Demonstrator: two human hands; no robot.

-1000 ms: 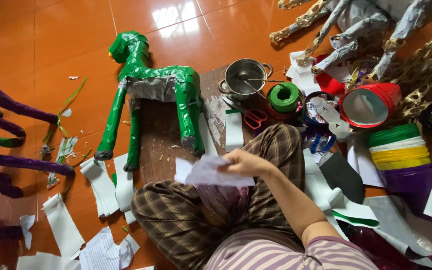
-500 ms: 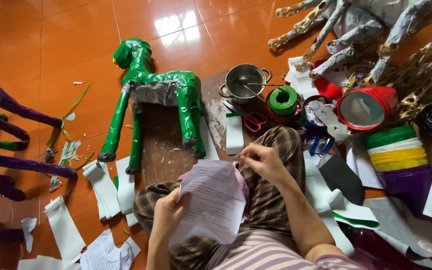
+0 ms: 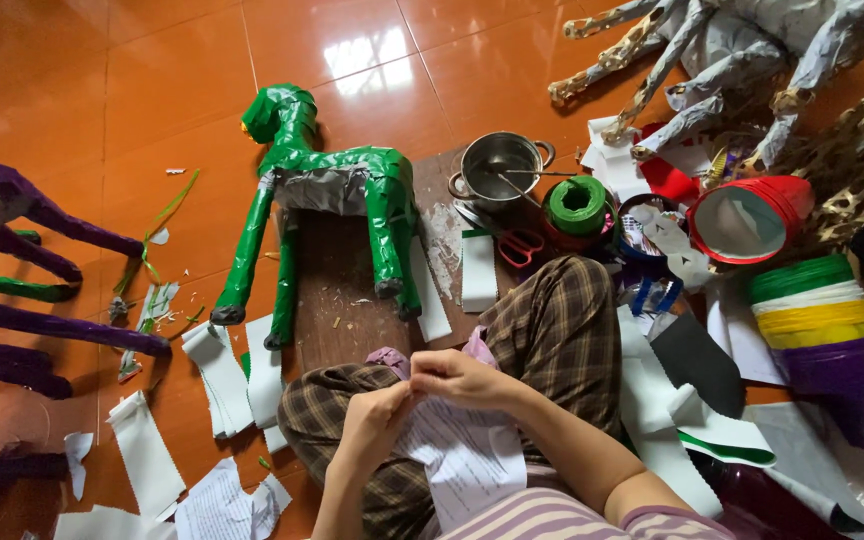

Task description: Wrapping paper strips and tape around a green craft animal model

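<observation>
Both hands meet over the lap: left hand point(image 3: 377, 425) and right hand point(image 3: 462, 378) pinch the top edge of a lined paper sheet point(image 3: 462, 460) lying across checked trousers, seemingly about to tear a strip. Ahead on the orange floor point(image 3: 152, 80) stands a green horse figure point(image 3: 322, 190), with cut paper strips point(image 3: 222, 375) nearby.

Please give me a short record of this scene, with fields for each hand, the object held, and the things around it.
left hand: grips the upper left edge of the paper sheet
right hand: pinches the top edge of the same sheet
paper sheet: white with printed lines, lying over the lap
green animal figure: stands on a brown board, ahead of the hands
metal pot: on the floor, right of the figure
green twine spool: beside the pot
white paper strips: scattered on the orange floor, left of the knees
</observation>
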